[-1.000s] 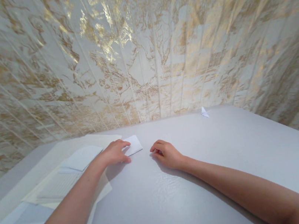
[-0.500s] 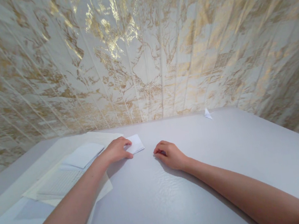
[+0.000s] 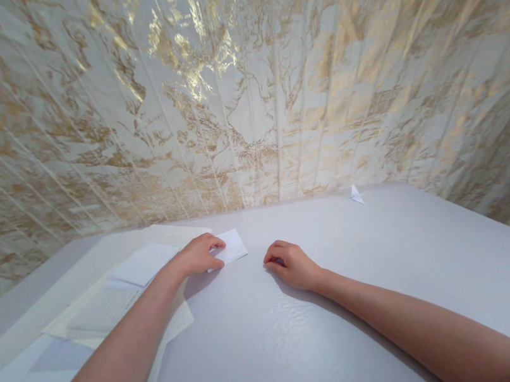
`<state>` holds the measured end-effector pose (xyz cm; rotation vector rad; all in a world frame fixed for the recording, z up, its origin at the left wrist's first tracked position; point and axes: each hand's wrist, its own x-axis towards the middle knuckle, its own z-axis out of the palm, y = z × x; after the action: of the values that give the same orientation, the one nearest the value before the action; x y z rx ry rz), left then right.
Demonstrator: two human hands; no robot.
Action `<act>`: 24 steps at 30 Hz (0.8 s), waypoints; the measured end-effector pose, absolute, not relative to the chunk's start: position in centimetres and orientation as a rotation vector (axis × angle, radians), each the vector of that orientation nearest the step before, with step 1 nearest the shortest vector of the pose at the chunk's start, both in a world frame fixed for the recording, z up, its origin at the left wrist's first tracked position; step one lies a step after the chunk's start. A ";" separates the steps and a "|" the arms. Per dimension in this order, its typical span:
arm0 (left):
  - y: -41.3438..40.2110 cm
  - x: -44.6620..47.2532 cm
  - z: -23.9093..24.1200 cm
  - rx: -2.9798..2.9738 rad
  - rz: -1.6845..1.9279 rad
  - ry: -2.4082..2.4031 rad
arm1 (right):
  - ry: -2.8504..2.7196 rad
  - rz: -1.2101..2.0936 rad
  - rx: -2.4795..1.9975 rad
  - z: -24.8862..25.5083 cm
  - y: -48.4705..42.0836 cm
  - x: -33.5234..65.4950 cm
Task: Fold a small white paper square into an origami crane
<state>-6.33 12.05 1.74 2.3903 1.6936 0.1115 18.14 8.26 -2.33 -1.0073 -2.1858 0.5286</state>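
My left hand [image 3: 199, 256] lies on a small white square of paper [image 3: 233, 246] on the white table [image 3: 305, 336], with thumb and fingers pinching its left edge. To the right, a short gap away, my right hand [image 3: 289, 264] rests on the tabletop with its fingers curled in. A trace of something dark shows under those fingers, too small to name. A tiny folded white paper shape [image 3: 356, 194] stands at the table's far edge by the wall.
Several white and cream paper sheets [image 3: 109, 305] lie stacked and overlapping at the left of the table, under my left forearm. A gold-patterned wall [image 3: 240, 91] rises right behind the table's far edge.
Both hands stay where they were. The view has tilted slightly, so everything sits a little to the right in the frame.
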 end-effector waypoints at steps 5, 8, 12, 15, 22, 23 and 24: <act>11.7 -5.8 1.8 2.468 0.024 1.695 | -2.202 0.518 -1.011 -2.1 8.2 18.1; 11.2 -5.1 2.0 2.534 -0.036 1.731 | -2.211 0.506 -1.005 -2.2 8.2 18.1; 10.8 -4.4 2.3 2.578 -0.105 1.800 | -2.208 0.511 -1.015 -2.2 8.2 18.1; 10.9 -4.2 2.3 2.536 -0.110 1.897 | -2.207 0.516 -1.015 -2.2 8.2 18.1; 10.3 -3.8 3.0 2.455 -0.045 2.158 | -2.172 0.390 -1.006 -2.8 8.3 18.3; 9.9 -3.5 3.2 2.469 0.004 2.195 | -2.127 0.307 -0.996 -2.8 8.2 18.4; 9.3 -2.9 3.4 2.519 0.114 2.214 | -2.080 0.211 -0.975 -2.8 8.1 18.5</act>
<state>-2.94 9.29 3.42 2.5191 2.2140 0.1144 18.49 8.05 -2.80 -0.9753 -2.0798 0.2115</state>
